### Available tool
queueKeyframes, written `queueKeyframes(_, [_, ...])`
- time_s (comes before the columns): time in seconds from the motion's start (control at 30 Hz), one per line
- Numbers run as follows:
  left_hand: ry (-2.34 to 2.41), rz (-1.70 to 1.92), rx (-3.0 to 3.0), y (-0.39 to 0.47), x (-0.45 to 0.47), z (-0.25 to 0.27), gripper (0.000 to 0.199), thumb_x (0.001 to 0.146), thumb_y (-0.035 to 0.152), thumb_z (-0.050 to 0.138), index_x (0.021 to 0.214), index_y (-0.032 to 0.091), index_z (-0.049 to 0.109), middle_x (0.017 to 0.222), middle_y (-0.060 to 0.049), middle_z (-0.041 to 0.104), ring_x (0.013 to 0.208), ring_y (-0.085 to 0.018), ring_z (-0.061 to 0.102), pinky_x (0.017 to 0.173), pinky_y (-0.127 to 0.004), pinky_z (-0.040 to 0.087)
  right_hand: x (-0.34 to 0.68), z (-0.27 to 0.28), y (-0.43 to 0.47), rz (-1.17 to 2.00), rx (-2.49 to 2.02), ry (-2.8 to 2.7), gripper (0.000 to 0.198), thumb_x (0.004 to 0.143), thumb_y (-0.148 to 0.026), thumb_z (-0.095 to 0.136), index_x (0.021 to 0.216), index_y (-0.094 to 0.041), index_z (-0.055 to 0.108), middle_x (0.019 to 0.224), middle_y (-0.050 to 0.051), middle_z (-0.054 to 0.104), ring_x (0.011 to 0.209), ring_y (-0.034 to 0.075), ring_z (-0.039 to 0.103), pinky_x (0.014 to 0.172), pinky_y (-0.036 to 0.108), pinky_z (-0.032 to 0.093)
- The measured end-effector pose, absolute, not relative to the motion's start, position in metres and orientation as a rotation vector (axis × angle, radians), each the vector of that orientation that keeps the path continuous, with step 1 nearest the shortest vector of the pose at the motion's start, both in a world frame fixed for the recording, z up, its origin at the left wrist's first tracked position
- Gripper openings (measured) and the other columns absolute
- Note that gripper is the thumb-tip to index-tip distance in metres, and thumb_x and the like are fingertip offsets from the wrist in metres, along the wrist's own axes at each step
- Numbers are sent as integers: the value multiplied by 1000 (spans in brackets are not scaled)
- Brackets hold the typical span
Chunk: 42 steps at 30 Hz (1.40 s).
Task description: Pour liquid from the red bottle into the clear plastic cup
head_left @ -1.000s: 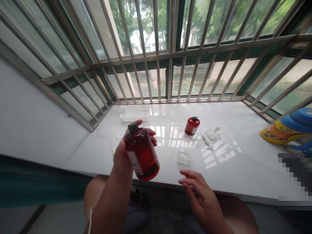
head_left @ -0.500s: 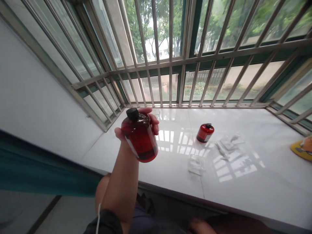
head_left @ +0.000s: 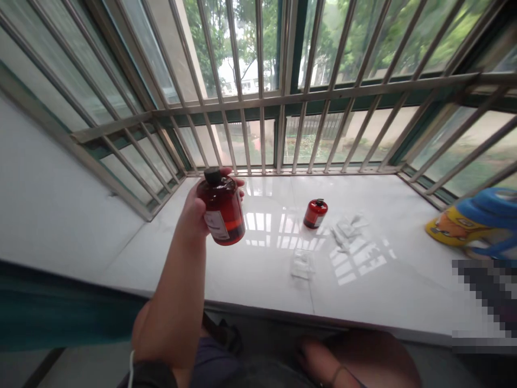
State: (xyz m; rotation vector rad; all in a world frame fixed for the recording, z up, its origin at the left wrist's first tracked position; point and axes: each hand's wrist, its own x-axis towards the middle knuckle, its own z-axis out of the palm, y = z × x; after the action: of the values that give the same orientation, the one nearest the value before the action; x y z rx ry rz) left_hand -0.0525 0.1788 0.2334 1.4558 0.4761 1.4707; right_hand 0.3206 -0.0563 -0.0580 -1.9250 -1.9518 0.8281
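Note:
My left hand [head_left: 194, 213] is wrapped round a large amber bottle [head_left: 226, 215] with a black cap and a pale label, raised above the white sill. Its thumb presses the near left side, and the other fingers curl behind the bottle. Dark liquid shows low inside. A smaller red-amber bottle [head_left: 315, 214] with a black pump top stands on the sill, right of the held one. My right hand [head_left: 313, 353] is low by my lap, below the sill's front edge; shadow hides its fingers.
On the white tiled sill [head_left: 250, 280] lie a clear plastic packet [head_left: 302, 264] and crumpled clear wrapping [head_left: 348, 231]. A blue and yellow cartoon-printed object [head_left: 476, 221] sits at the right, above a pixelated patch. Metal bars [head_left: 258, 99] line the window behind.
The held bottle has turned so that its label shows more, and sits a little farther from me. The view has swung right, bringing more of the blue and yellow object into sight.

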Motion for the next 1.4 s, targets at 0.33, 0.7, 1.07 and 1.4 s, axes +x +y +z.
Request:
queueKeyframes(0.33, [1355,1373,1460,133,-52,89,72,72,44,98,132,21,66,140,-15,70,126,-34,69,118,-56,51,241,-111,-38,915,-1439,-2425,16,98,-30,60,91,-22,72,92,7,79,84,24,76,77,30,56])
queueKeyframes(0.7, [1569,1314,1465,95,-71,36,73,74,54,93,134,23,65,142,-13,69,128,-35,69,117,-58,53,338,22,84,-42,-1705,-1935,29,112,-35,46,106,-22,71,98,10,73,95,27,66,92,41,51])
queueKeyframes(1.07, [1637,1402,1651,74,-69,36,81,76,50,94,142,27,53,162,-14,51,150,-38,51,126,-63,43,359,-10,180,65,-1992,-1784,30,101,-24,55,124,-18,73,116,20,69,103,34,65,91,48,52])
queueKeyframes(1.4, [1261,1490,2070,41,16,56,33,92,18,73,120,31,60,137,-10,66,133,-34,64,114,-59,55,348,32,128,361,-1707,-1700,35,96,-40,63,126,-22,61,111,8,74,95,24,71,87,38,60])
